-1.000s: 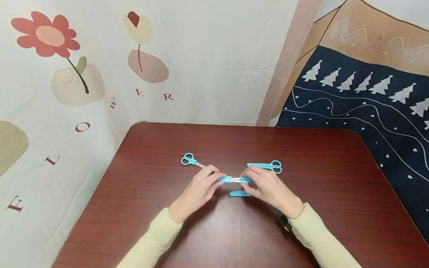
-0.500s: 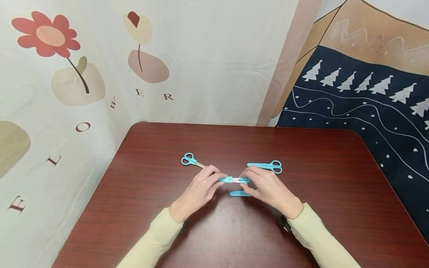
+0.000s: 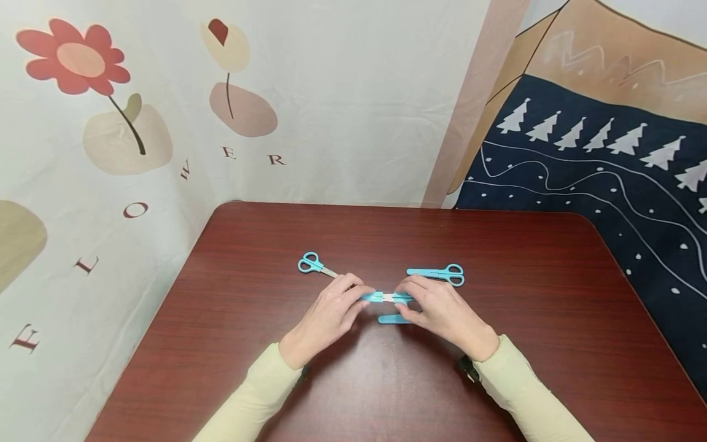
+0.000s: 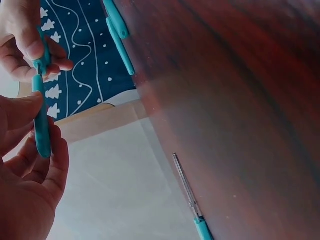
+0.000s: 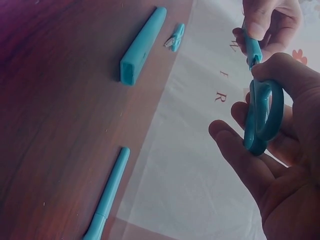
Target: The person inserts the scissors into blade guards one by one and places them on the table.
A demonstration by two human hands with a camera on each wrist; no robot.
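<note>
My left hand [image 3: 326, 313] pinches a light-blue blade cover [image 4: 42, 125] between thumb and fingers, above the middle of the table. From the right, my right hand [image 3: 447, 310] grips the blue handle of a pair of scissors [image 5: 255, 140] by its finger loops. Cover and scissors lie in one line. The blades reach into the cover's mouth, and a short strip of metal shows between cover and handle. A loose blue cover [image 3: 391, 319] lies on the table just below, partly hidden by my right thumb.
Uncovered scissors [image 3: 318, 266] lie beyond my left hand, blade tips hidden by it in the head view. Behind my right hand is another pair, sheathed scissors [image 3: 428, 272]. The brown table [image 3: 386, 380] meets printed cloth hangings [image 3: 353, 123] at its far edge.
The strip of bare metal between cover and handle has become slightly shorter. Both hands keep their hold and have barely moved.
</note>
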